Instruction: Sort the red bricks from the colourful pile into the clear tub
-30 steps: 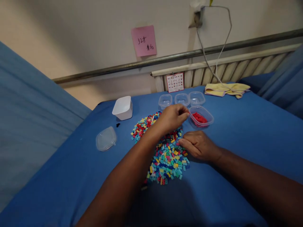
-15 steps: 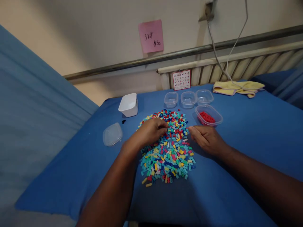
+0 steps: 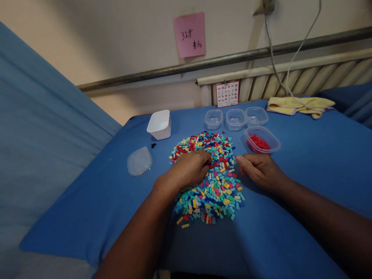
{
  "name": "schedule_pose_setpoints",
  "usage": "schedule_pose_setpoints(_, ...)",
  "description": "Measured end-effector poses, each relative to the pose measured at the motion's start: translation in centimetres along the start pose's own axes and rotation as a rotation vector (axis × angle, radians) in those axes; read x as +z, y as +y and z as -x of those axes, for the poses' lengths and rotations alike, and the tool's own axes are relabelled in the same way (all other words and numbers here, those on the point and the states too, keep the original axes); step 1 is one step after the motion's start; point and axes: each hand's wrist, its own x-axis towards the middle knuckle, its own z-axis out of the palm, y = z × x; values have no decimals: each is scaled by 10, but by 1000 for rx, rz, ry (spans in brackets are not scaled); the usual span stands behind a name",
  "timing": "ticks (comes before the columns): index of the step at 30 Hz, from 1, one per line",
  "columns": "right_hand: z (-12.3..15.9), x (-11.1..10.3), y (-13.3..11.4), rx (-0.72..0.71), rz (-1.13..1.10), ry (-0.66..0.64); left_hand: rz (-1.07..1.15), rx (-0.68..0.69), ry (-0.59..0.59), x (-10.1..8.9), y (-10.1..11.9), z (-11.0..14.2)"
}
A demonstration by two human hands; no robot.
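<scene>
A wide heap of small toy building bricks (image 3: 210, 201) in red, blue, turquoise, yellow, green and pink lies on the blue cloth. Over the middle of the heap, my left hand (image 3: 194, 166) reaches down with its fingers curled together among the bricks; whatever they pinch is hidden. My right hand (image 3: 260, 170) rests at the heap's right edge, its fingers closed in a loose fist, with the contents out of sight. Just beyond it stands a clear plastic tub (image 3: 274, 142) with red bricks (image 3: 259, 142) inside.
Three clear tubs (image 3: 214, 119) stand in a row at the back. Left of the heap are a white container (image 3: 159, 124), a clear lid (image 3: 140, 161) and a small black object (image 3: 153, 145). A yellow cloth (image 3: 299, 106) lies back right, below a cable and radiator. A picture card (image 3: 227, 94) hangs behind.
My left hand has moved slightly nearer to me over the heap, its fingers lower among the bricks. My right hand keeps its closed shape by the edge. The whole view has shifted a little.
</scene>
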Motion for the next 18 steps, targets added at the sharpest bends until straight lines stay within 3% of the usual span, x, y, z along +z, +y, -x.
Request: schedule_pose_setpoints(18,-1,1,4,6,33,-43,-94,61,-105,-12,22,4)
